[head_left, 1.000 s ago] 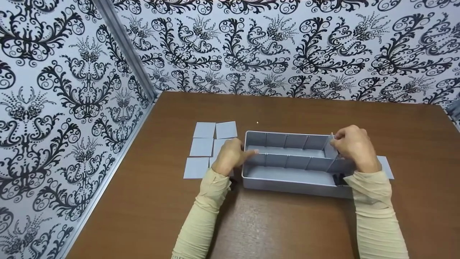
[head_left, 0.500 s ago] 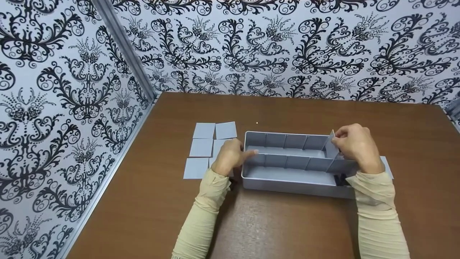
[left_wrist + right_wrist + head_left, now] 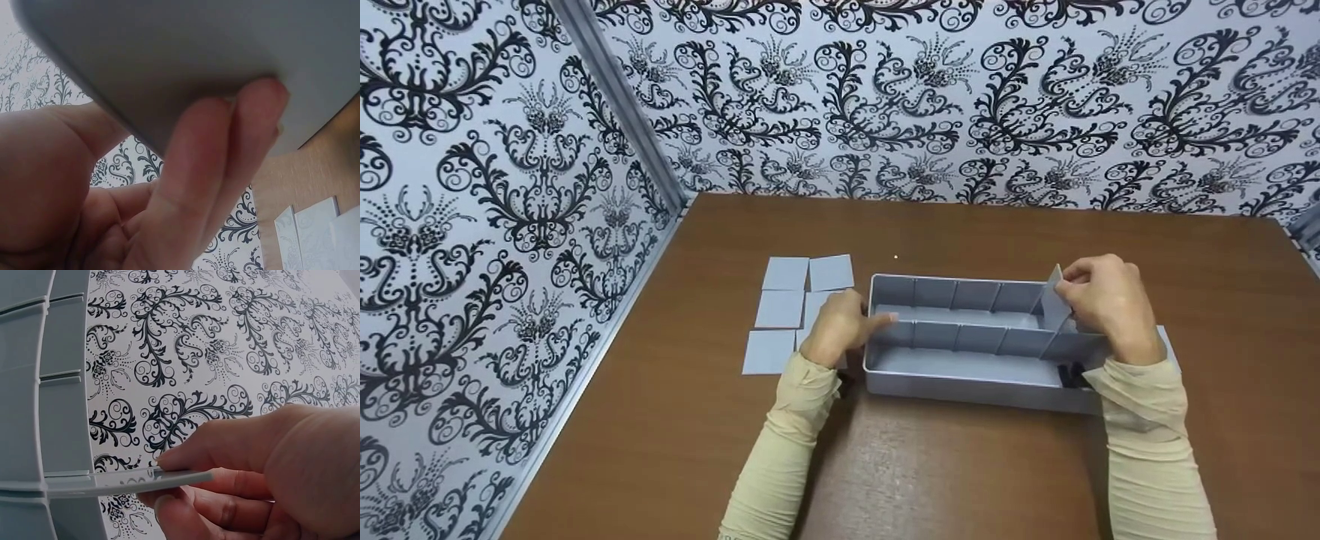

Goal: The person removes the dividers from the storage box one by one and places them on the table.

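The tray [image 3: 960,390] sits mid-table, split by a long divider [image 3: 960,335]. The right hand [image 3: 1110,304] pinches a tilted panel [image 3: 1054,300] in its back row; the left hand [image 3: 840,326] grips its left end.

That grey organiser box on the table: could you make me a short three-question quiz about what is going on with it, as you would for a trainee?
1. True or false: the right hand pinches a small grey divider panel at the right end of the grey box.
2. What does the left hand do? A) lifts a panel off the table B) grips the left end wall of the box C) rests flat on the table away from the box
3. Fill in: the loose grey panels lie on the brown table to the ____ of the box.

Key: 1 true; 2 B; 3 left.
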`<state>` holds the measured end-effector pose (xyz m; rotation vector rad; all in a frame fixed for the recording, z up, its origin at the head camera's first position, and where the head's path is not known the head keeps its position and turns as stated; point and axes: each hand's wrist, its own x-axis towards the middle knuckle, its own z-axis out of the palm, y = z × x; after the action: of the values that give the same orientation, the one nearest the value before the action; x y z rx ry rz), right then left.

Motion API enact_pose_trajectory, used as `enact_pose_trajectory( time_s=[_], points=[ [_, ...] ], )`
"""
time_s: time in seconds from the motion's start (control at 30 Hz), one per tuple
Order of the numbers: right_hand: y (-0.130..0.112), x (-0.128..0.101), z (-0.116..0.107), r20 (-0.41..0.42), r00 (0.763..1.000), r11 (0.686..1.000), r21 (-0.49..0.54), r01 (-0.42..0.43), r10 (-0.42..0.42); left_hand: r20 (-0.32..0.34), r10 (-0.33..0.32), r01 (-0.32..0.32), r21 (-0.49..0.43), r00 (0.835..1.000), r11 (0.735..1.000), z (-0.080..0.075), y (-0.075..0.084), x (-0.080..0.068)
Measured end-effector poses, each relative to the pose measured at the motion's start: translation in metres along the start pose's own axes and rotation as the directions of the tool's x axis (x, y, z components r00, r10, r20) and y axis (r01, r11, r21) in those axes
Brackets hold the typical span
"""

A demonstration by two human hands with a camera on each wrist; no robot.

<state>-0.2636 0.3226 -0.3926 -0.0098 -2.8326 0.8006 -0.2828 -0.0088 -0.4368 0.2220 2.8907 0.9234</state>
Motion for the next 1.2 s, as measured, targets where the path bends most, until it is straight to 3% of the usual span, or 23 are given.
enact_pose_trajectory(
  time_s=[0.37,0.73,1.2],
  points=[
    [-0.0008,-0.0022,-0.0004,-0.082,0.995,0.999,0.003,0.050,-0.050,0.004,-0.015,0.015,0.014,1.000,1.000,0.0005,-0.0002,0.0005],
    [-0.0050,-0.0043,-0.0041,-0.123,0.992,0.999,0.029,0.018,-0.014,-0.014,0.001,0.000,0.025,1.000,1.000,0.0001,0.0005,-0.0001],
    [-0.0101,-0.0051,-0.0049,-0.269,0.963,0.999,0.046,0.015,-0.002,-0.018,0.033,-0.033,0.042,0.999,0.999,-0.0002,0.0007,-0.0003]
  ],
)
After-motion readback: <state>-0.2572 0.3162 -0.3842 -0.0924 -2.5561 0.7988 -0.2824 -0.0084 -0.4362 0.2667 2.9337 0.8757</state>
